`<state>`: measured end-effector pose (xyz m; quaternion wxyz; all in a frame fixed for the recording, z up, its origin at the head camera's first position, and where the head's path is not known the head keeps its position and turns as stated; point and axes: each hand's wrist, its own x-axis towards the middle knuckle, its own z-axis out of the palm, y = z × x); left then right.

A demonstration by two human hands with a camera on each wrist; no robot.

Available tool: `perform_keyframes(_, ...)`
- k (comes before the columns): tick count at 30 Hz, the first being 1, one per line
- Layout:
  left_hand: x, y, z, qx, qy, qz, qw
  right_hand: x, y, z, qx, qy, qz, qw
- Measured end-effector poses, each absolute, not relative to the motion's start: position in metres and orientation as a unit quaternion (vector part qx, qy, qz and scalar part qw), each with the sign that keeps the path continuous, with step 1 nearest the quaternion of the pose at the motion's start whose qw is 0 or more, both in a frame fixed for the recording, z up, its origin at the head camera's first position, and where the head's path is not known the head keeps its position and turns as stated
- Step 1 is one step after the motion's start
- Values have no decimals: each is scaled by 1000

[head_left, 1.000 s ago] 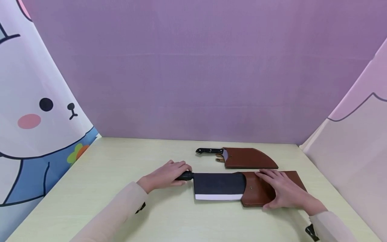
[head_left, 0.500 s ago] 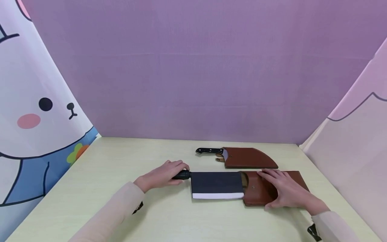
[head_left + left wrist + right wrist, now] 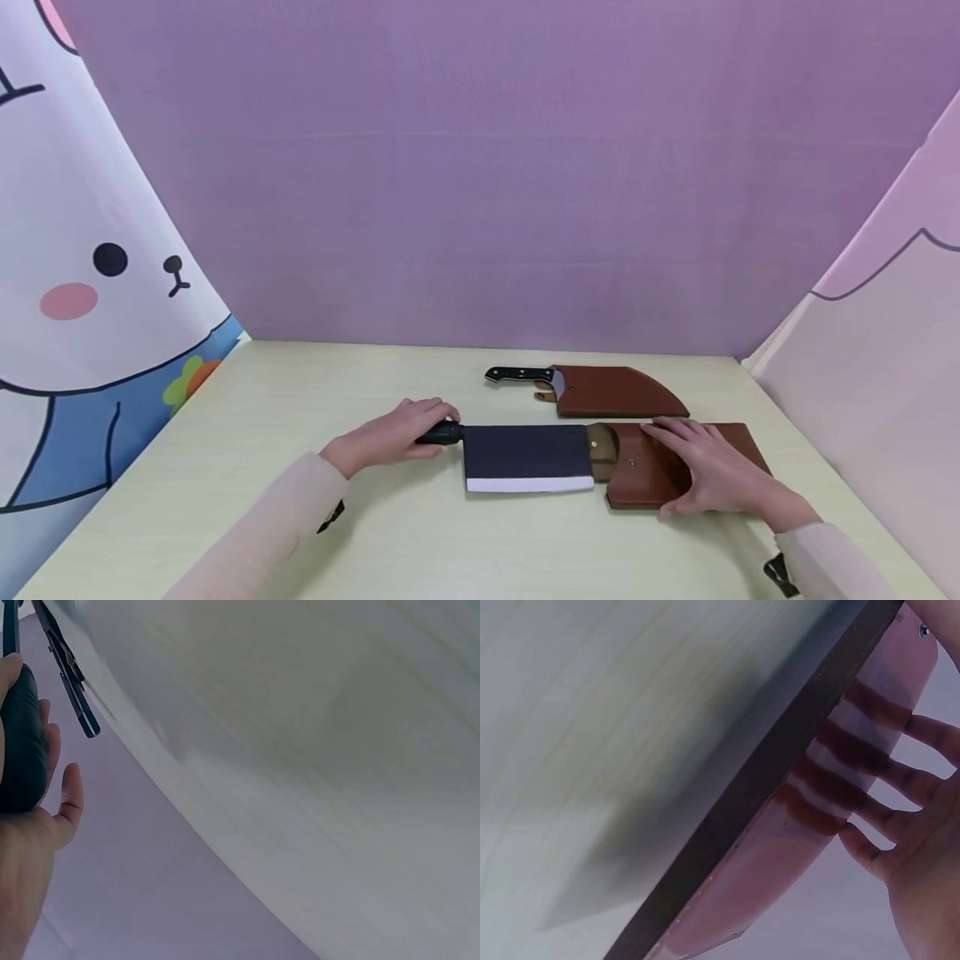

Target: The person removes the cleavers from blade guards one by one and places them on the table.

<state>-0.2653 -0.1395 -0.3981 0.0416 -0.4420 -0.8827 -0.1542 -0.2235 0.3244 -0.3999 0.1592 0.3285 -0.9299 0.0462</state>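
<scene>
In the head view my left hand [image 3: 397, 432] grips the black handle [image 3: 22, 742] of a large cleaver [image 3: 527, 454]. Its dark blade with a pale cutting edge lies level, wholly outside a brown leather knife sheath [image 3: 630, 479] to its right. The blade's right end meets the sheath's tan inner flap, which carries a snap stud. My right hand [image 3: 708, 471] holds the sheath across its width, thumb at the near edge and fingers spread toward the far edge. In the right wrist view its fingertips touch the glossy leather [image 3: 750, 877].
Behind the cleaver lies a second knife [image 3: 520, 374], its black riveted handle pointing left and its blade inside another brown sheath [image 3: 622, 392]. A purple backdrop [image 3: 480, 183] rises at the table's [image 3: 337, 375] far edge. Printed cloth panels [image 3: 90, 250] flank both sides.
My left hand has drawn the cleaver leftward, so its blade tip has come out of the sheath and the inner flap now shows. The right hand and sheath have shifted slightly right.
</scene>
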Motion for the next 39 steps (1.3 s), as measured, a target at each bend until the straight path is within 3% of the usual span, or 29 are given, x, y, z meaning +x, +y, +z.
perform_keyframes(24,-256,-180,-387,-399,-903,-162,15,-217,312,-390,334,-928,44,162)
perform_keyframes(39,-253,-209,-388,-389,-905,-169,36,-220,297,-392,347,-924,43,154)
